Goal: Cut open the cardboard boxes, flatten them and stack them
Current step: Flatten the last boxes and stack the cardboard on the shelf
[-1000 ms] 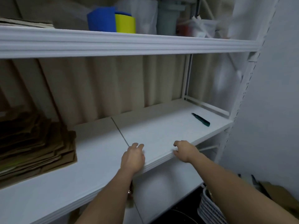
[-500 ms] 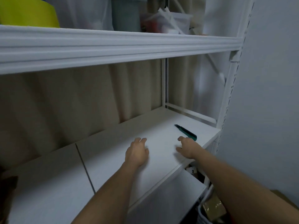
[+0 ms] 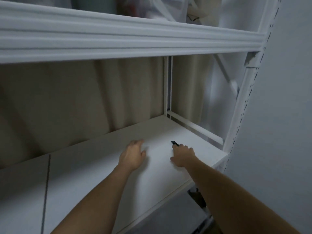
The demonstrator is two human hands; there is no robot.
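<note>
Boxes out of view; fetching step. Right hand (image 3: 183, 155) lay on cutter (image 3: 174, 143), grip unclear (blurred). Left hand (image 3: 133, 153) spread flat on shelf (image 3: 84, 174). Next: pinch cutter.

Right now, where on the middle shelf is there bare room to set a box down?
The white shelf board is bare left of the left hand, past the dark seam. It is crowded at the right end, where the right hand covers the dark cutter.

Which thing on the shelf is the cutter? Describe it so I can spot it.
Find the white shelf below the thick front rail, then its right end. The cutter is the slim dark stick poking out past the right hand, the only dark thing there.
</note>
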